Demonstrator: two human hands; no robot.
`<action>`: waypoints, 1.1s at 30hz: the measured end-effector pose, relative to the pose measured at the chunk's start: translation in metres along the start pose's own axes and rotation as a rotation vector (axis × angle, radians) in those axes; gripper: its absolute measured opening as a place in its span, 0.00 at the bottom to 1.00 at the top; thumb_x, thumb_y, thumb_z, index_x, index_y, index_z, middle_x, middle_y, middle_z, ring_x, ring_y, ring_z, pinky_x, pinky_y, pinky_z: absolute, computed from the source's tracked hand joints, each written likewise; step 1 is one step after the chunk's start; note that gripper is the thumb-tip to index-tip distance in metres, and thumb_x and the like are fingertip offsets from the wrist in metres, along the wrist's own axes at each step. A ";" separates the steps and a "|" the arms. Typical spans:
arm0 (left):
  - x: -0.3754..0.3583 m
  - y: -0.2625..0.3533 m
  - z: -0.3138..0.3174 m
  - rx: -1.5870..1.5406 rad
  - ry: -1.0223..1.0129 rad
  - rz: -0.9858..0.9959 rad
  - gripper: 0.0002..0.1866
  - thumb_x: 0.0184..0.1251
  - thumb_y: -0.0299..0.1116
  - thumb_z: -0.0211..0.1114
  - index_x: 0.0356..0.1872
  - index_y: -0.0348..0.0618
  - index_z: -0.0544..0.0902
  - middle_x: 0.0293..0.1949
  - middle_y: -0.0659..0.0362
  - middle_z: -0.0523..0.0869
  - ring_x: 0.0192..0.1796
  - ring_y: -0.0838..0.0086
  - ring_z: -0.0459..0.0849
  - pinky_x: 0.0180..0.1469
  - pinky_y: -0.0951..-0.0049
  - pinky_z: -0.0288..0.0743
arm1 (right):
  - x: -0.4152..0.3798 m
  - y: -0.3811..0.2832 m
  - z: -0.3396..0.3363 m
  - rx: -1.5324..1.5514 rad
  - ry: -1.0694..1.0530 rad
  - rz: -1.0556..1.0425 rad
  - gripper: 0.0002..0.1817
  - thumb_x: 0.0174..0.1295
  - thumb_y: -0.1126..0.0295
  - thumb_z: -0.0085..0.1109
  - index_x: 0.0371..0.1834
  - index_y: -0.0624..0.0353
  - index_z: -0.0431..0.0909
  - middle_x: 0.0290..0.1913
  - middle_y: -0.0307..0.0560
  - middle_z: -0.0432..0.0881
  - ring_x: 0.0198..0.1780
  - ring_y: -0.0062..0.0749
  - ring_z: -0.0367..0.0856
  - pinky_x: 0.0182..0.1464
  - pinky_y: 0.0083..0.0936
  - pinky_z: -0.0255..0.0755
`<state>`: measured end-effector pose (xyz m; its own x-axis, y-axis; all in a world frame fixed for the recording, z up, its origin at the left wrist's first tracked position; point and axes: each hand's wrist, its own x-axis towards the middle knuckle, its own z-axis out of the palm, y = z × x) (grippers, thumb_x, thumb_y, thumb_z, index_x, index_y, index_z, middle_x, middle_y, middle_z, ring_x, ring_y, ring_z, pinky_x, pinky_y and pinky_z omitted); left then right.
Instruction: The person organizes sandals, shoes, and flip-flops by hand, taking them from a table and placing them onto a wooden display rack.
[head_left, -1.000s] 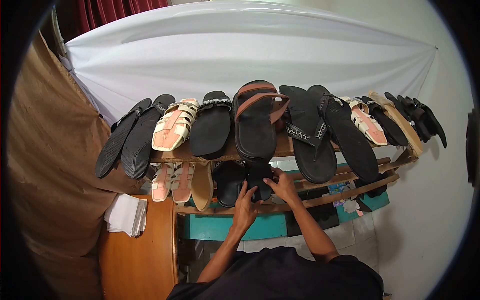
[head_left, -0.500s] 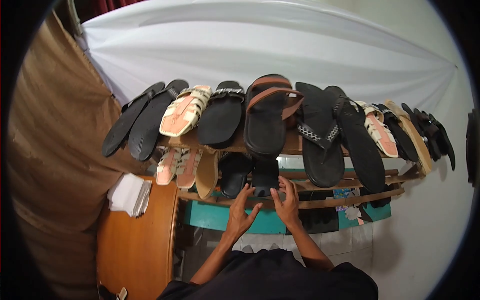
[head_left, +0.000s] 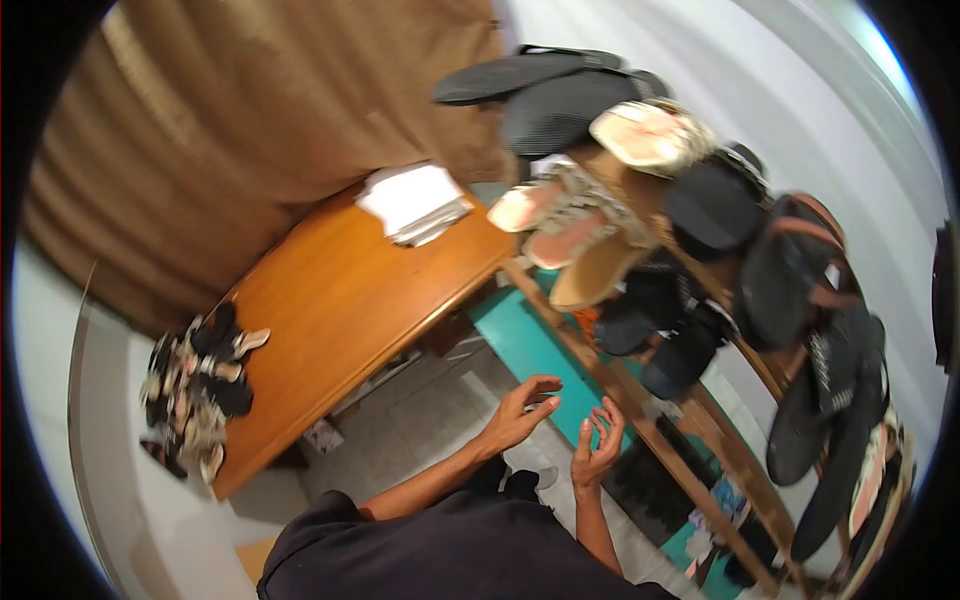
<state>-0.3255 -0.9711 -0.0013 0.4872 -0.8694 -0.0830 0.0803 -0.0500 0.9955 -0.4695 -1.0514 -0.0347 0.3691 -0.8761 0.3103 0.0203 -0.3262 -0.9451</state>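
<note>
My left hand (head_left: 518, 415) hangs in the air with its fingers curved and apart, holding nothing. Close to its right, my right hand (head_left: 597, 440) is raised, palm turned inward, fingers loosely bent and nothing in them. Both are in front of a wooden rack (head_left: 640, 420) with sandals on its upper and lower levels. Nearest above the hands are black sandals (head_left: 685, 355) and a tan sandal (head_left: 597, 268) on the lower level. Black and brown-strapped sandals (head_left: 790, 285) rest higher up.
An orange-brown wooden desk (head_left: 340, 320) stands to the left, bearing a stack of white paper (head_left: 415, 203) and a pile of assorted sandals (head_left: 195, 390). Behind it hangs a brown curtain (head_left: 250, 120). A teal board (head_left: 545, 345) lies low under the rack.
The view has swung left, bringing the whole desk and sandal pile into sight. Both hands have come away from the black sandals on the lower level.
</note>
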 end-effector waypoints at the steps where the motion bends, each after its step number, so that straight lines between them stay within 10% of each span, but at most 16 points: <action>1: -0.008 0.000 -0.008 0.003 0.070 0.006 0.21 0.74 0.36 0.61 0.62 0.37 0.72 0.62 0.47 0.78 0.63 0.62 0.78 0.63 0.64 0.73 | 0.001 0.001 0.008 0.030 -0.063 -0.008 0.23 0.69 0.66 0.56 0.63 0.66 0.69 0.63 0.55 0.73 0.56 0.41 0.77 0.56 0.36 0.77; 33: -0.440 -0.008 -0.365 -0.303 1.416 0.174 0.24 0.78 0.47 0.46 0.64 0.41 0.68 0.59 0.48 0.77 0.61 0.63 0.78 0.62 0.60 0.73 | -0.257 -0.166 0.465 0.389 -1.255 0.043 0.19 0.69 0.65 0.58 0.58 0.62 0.72 0.56 0.49 0.78 0.52 0.33 0.80 0.51 0.29 0.77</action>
<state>-0.2228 -0.4084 0.0104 0.9266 0.3572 -0.1177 0.0212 0.2627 0.9646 -0.1355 -0.6066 -0.0055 0.9789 0.1098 0.1725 0.1734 0.0012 -0.9848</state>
